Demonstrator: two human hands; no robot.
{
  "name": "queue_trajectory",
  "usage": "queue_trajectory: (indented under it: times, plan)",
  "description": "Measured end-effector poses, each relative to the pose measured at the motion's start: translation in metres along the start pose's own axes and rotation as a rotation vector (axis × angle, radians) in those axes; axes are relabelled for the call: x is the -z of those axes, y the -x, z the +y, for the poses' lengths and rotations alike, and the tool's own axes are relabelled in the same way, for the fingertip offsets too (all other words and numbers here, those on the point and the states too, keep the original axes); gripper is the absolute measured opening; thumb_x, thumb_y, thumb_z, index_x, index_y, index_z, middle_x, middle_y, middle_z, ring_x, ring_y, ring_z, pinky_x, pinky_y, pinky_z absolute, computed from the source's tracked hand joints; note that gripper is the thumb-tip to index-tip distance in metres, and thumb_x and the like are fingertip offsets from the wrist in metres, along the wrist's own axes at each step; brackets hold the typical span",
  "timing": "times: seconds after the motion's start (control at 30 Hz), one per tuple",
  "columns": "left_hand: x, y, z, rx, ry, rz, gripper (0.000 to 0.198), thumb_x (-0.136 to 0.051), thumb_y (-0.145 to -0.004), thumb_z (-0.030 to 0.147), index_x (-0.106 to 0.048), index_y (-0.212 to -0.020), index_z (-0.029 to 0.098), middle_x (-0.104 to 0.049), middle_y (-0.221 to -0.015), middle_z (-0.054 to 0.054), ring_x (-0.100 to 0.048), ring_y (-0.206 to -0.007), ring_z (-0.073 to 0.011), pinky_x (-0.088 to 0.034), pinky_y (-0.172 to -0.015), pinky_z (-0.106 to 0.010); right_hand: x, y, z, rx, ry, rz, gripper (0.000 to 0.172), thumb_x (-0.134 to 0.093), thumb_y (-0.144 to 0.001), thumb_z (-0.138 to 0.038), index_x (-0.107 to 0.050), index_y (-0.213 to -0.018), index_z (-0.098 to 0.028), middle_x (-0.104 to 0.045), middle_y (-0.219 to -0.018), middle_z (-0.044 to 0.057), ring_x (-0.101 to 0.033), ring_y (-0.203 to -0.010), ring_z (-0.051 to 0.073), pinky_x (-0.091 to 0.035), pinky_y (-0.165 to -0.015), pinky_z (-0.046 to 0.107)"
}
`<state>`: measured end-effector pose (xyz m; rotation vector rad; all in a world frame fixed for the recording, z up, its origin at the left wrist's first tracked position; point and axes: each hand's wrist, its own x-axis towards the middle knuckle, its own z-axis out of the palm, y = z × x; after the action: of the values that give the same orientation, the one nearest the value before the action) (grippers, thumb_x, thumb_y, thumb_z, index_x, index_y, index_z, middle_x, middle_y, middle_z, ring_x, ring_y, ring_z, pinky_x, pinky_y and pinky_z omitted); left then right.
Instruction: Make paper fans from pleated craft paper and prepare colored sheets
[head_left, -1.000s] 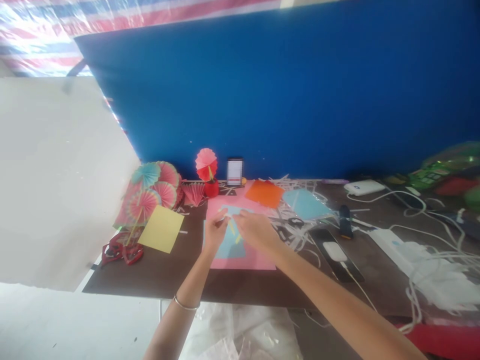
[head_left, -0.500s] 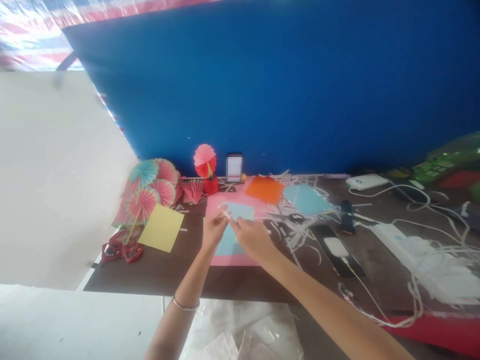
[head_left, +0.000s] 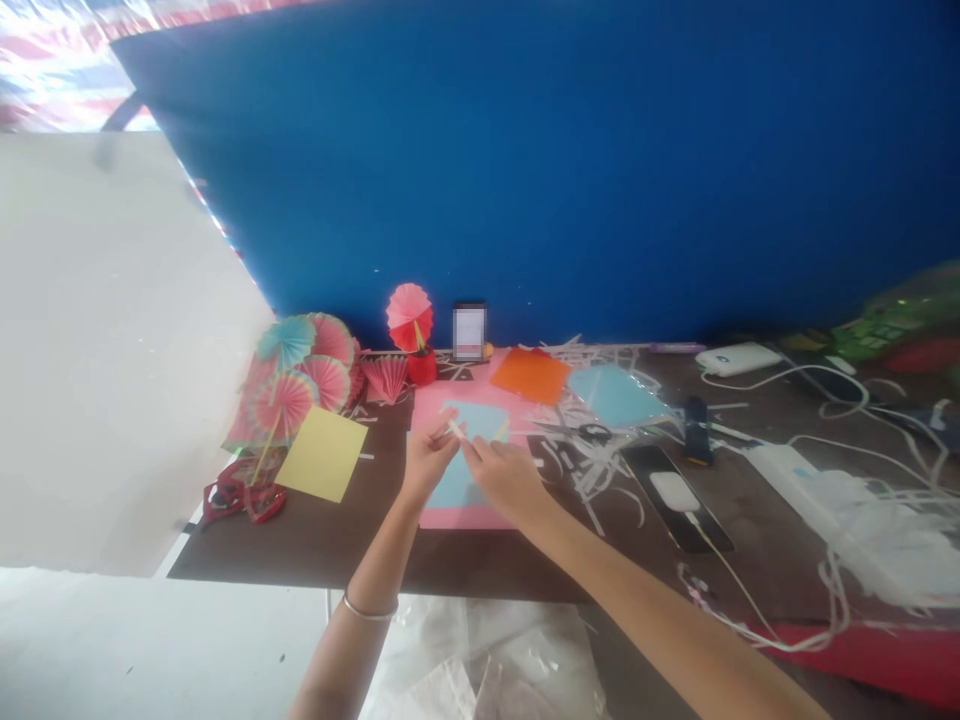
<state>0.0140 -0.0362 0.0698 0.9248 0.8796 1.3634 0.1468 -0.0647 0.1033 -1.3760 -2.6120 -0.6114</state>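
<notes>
A small white strip [head_left: 455, 429], perhaps a piece of tape or paper, sits between my two hands. My left hand [head_left: 427, 458], closed in a pinch, grips its upper end. The fingers of my right hand [head_left: 504, 477] are curled and pressed together at the lower end. Both hands hover over light blue paper [head_left: 450, 482], which lies on a larger pink sheet [head_left: 469, 518]. My right hand covers part of that paper.
Yellow paper [head_left: 322, 455], folded fans [head_left: 283, 405] and red scissors [head_left: 244, 495] lie left. An orange sheet [head_left: 531, 376], dark-handled scissors [head_left: 592, 432], paper scraps [head_left: 596, 475], a phone [head_left: 705, 535] and a power strip [head_left: 795, 490] are right. A blue panel [head_left: 525, 170] stands behind.
The white strip shows a little more plainly between my fingertips, which have shifted only slightly. The camera view has tilted a little; the things on the table stay put.
</notes>
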Motion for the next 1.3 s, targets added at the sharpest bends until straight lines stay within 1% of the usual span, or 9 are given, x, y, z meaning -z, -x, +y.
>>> queue_trajectory:
  times: [0.17, 0.37, 0.5, 0.6, 0.8, 0.9, 1.0, 1.2, 1.3]
  plan:
    - [0.000, 0.002, 0.002, 0.012, -0.021, -0.010, 0.052, -0.074, -0.061, 0.020, -0.060, -0.111, 0.016, -0.053, -0.125, -0.014, -0.058, -0.104, -0.0296, -0.043, -0.095, -0.045, -0.003, 0.003, -0.002, 0.003, 0.014, -0.005, 0.032, -0.037, -0.082, 0.000, -0.059, -0.103, -0.009, -0.058, -0.072, 0.007, -0.054, -0.060, 0.013, -0.031, -0.052, 0.026]
    - [-0.001, 0.003, 0.002, -0.003, -0.035, 0.014, 0.049, -0.075, -0.060, 0.021, -0.063, -0.108, 0.014, -0.051, -0.127, -0.014, -0.052, -0.111, -0.0323, -0.041, -0.098, -0.047, -0.006, 0.004, -0.004, 0.020, 0.055, 0.049, 0.031, -0.037, -0.081, 0.000, -0.059, -0.102, -0.009, -0.057, -0.070, 0.006, -0.053, -0.059, 0.013, -0.031, -0.050, 0.027]
    - [0.001, 0.003, 0.000, -0.005, -0.009, -0.010, 0.052, -0.075, -0.060, 0.022, -0.061, -0.110, 0.015, -0.051, -0.127, -0.015, -0.055, -0.107, -0.0316, -0.041, -0.097, -0.047, -0.009, 0.005, -0.005, 0.027, 0.082, 0.082, 0.032, -0.037, -0.082, 0.000, -0.060, -0.102, -0.010, -0.057, -0.071, 0.006, -0.053, -0.058, 0.013, -0.031, -0.050, 0.028]
    - [0.003, 0.004, -0.001, 0.000, 0.001, -0.030, 0.053, -0.075, -0.060, 0.023, -0.061, -0.111, 0.016, -0.050, -0.128, -0.015, -0.058, -0.104, -0.0307, -0.042, -0.096, -0.047, -0.010, 0.006, -0.005, 0.028, 0.076, 0.069, 0.033, -0.036, -0.082, 0.001, -0.060, -0.102, -0.010, -0.057, -0.071, 0.006, -0.053, -0.059, 0.014, -0.032, -0.050, 0.028]
    - [0.003, 0.006, 0.000, 0.018, 0.033, -0.016, 0.053, -0.075, -0.061, 0.022, -0.060, -0.111, 0.016, -0.051, -0.127, -0.015, -0.058, -0.103, -0.0304, -0.042, -0.094, -0.046, -0.006, 0.006, -0.006, 0.020, 0.037, 0.005, 0.034, -0.034, -0.083, 0.001, -0.057, -0.106, -0.010, -0.059, -0.074, 0.007, -0.053, -0.062, 0.015, -0.033, -0.052, 0.028]
    - [0.001, 0.005, 0.000, 0.040, 0.094, 0.018, 0.047, -0.073, -0.063, 0.025, -0.063, -0.107, 0.016, -0.055, -0.122, -0.015, -0.057, -0.105, -0.0316, -0.043, -0.092, -0.046, -0.005, 0.007, -0.006, 0.022, 0.027, -0.012, 0.034, -0.035, -0.083, 0.000, -0.057, -0.106, -0.010, -0.060, -0.076, 0.008, -0.054, -0.063, 0.015, -0.034, -0.054, 0.029]
    - [-0.001, 0.003, -0.004, 0.023, 0.101, 0.094, 0.038, -0.070, -0.066, 0.031, -0.066, -0.100, 0.013, -0.060, -0.115, -0.016, -0.056, -0.107, -0.0308, -0.042, -0.093, -0.045, -0.005, 0.008, -0.007, 0.027, 0.042, 0.006, 0.033, -0.036, -0.083, 0.000, -0.058, -0.104, -0.010, -0.060, -0.076, 0.007, -0.053, -0.063, 0.015, -0.035, -0.055, 0.029]
    - [-0.008, -0.002, -0.012, 0.017, 0.104, 0.186, 0.042, -0.072, -0.063, 0.037, -0.067, -0.097, 0.013, -0.066, -0.104, -0.015, -0.062, -0.096, -0.0269, -0.045, -0.090, -0.044, -0.005, 0.008, -0.010, 0.023, 0.086, 0.045, 0.032, -0.036, -0.082, 0.000, -0.059, -0.103, -0.009, -0.058, -0.072, 0.007, -0.053, -0.061, 0.014, -0.034, -0.053, 0.029]
    - [-0.010, -0.003, -0.013, 0.011, 0.091, 0.210, 0.043, -0.072, -0.062, 0.037, -0.067, -0.097, 0.013, -0.067, -0.102, -0.013, -0.064, -0.092, -0.0259, -0.046, -0.088, -0.045, -0.006, 0.009, -0.009, 0.010, 0.095, 0.062, 0.033, -0.035, -0.083, -0.001, -0.058, -0.105, -0.009, -0.057, -0.072, 0.006, -0.051, -0.060, 0.014, -0.033, -0.053, 0.029]
